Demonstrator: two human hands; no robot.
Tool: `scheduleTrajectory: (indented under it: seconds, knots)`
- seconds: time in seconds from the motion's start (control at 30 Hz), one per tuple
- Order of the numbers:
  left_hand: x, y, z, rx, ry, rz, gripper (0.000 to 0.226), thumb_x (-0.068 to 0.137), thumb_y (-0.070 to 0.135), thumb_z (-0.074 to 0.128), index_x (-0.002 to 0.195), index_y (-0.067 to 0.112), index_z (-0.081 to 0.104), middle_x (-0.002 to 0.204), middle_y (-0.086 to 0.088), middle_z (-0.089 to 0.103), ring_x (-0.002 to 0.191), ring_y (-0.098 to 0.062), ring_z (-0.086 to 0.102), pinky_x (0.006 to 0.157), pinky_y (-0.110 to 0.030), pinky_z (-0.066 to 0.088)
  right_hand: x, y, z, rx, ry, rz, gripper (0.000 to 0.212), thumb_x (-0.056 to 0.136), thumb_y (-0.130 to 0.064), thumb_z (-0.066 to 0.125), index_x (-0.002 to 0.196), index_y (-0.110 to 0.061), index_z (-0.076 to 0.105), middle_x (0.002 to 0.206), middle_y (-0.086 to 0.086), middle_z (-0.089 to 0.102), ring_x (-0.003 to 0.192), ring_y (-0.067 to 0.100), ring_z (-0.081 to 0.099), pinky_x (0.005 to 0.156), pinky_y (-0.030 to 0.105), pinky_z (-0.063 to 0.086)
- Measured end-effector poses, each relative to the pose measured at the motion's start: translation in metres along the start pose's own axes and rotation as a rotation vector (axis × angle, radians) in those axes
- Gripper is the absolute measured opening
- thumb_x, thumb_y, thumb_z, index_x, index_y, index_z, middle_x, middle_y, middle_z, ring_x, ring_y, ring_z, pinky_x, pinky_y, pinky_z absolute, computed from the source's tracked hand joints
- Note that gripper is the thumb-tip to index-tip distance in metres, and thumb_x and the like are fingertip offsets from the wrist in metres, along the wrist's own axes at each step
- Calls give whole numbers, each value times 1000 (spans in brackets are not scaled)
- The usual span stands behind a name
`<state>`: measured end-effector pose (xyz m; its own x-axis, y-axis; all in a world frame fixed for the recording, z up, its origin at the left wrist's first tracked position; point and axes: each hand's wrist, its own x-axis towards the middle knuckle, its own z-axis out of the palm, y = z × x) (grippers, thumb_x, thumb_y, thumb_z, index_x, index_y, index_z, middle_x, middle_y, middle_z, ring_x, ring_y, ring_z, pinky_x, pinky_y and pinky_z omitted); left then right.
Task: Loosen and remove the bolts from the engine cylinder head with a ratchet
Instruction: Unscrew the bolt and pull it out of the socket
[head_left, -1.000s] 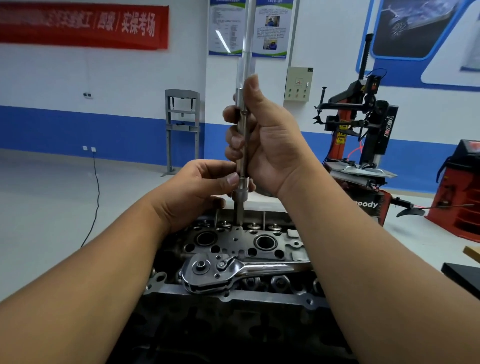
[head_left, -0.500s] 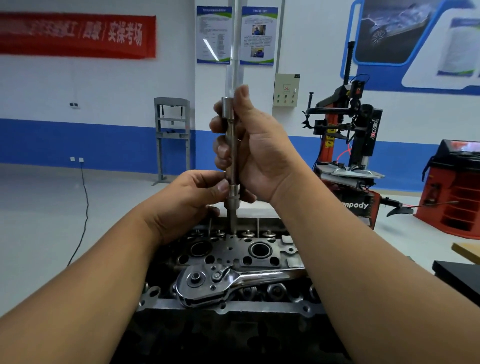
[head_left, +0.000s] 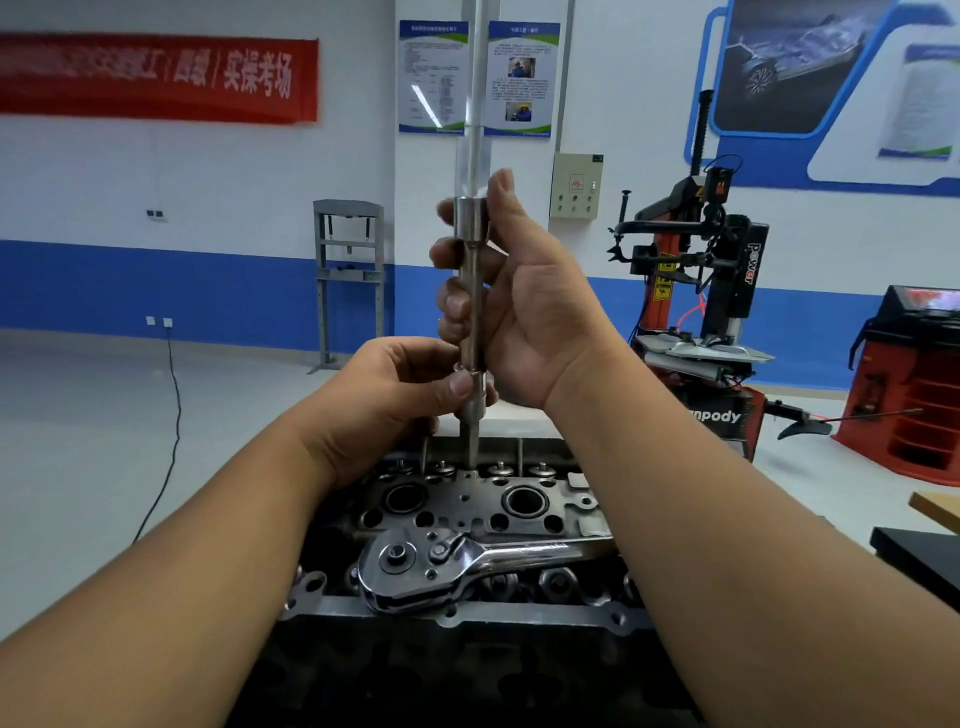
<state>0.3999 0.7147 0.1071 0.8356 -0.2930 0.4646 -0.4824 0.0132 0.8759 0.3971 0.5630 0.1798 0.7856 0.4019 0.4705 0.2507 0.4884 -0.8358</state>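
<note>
Head view: right hand (head_left: 524, 312) wrapped around a long steel extension bar (head_left: 471, 306) held upright, fingers curled round the shaft, thumb up beside the collar near the top. Left hand (head_left: 384, 400) pinching the socket (head_left: 475, 395) at the bar's lower end between thumb and fingers, probably to steady it and spin it by hand. Below the socket, a slim bolt (head_left: 471, 447) standing straight out of the cylinder head (head_left: 467, 499) near its far edge, partly raised, tip at or in its hole. Looks like a bolt already broken loose and now turned out by hand rather than levered. Ratchet (head_left: 415, 566) parked flat across the near side of the cylinder head, handle running to the right under the right forearm, untouched; likely set there to keep it within reach for the next bolt. Upright hold apparently meant to keep the bolt in line with its hole. Tire changer (head_left: 701, 291) well behind, at right.
</note>
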Motion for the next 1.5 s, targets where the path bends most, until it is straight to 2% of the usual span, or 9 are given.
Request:
scheduleTrajectory:
  seconds: [0.1,0.23,0.5,0.67,0.8,1.0,1.2,1.3,1.5]
  knots:
    - [1,-1,-2,-2,31,-9,31,70,37,87,94,17,82,93,-8,77,83,-20,65,72,-38,41,0,0,1,-9,-5,-29,34,100,-48,60,94,-14,55,73,0,66,50,15,45,52,28,36]
    - [0,-2,-2,-61,-97,-24,23,90,26,70,103,9,79,103,-12,75,93,-29,65,79,-43,46,3,0,2,5,0,3,42,105,-53,45,95,-14,59,71,0,63,49,16,44,53,27,34]
    - [0,0,1,42,28,0,16,81,28,77,93,18,82,97,-10,79,86,-17,71,76,-38,43,2,2,1,-21,-2,-51,31,101,-44,59,92,-14,58,72,0,63,50,17,44,52,27,34]
    - [-3,2,2,-23,-64,-16,17,90,25,68,100,17,79,102,-11,77,89,-22,68,82,-52,43,4,1,-1,3,-15,6,45,105,-54,45,100,-14,65,73,-1,64,52,15,44,56,29,32]
    - [-2,3,3,50,42,-15,37,72,30,88,103,12,76,102,-16,78,91,-23,74,95,-70,47,4,3,-2,-11,-12,-31,37,98,-49,62,102,-13,55,74,0,64,51,16,45,53,29,36]
    - [-3,4,1,-26,-71,-32,19,92,31,66,94,20,81,98,-7,78,87,-16,68,74,-38,49,5,3,-1,-3,-11,-1,48,105,-56,44,97,-13,65,74,0,64,52,16,45,55,29,36]
    - [-2,3,2,0,26,30,29,76,30,83,99,13,77,98,-15,78,84,-19,73,74,-32,52,4,3,-2,-10,-6,-43,43,94,-53,63,102,-12,54,75,2,65,51,17,47,52,29,39]
    - [0,1,0,-11,-35,-17,21,84,30,77,101,17,80,102,-12,78,92,-22,68,81,-44,48,5,3,-1,-18,-8,-32,42,93,-55,59,93,-14,54,73,1,63,50,17,47,53,29,38]
    - [0,0,2,-18,-8,27,20,82,17,76,102,11,77,101,-16,78,95,-23,75,85,-37,57,6,3,-3,11,11,-28,39,99,-55,56,100,-16,55,72,1,62,50,17,46,53,28,38]
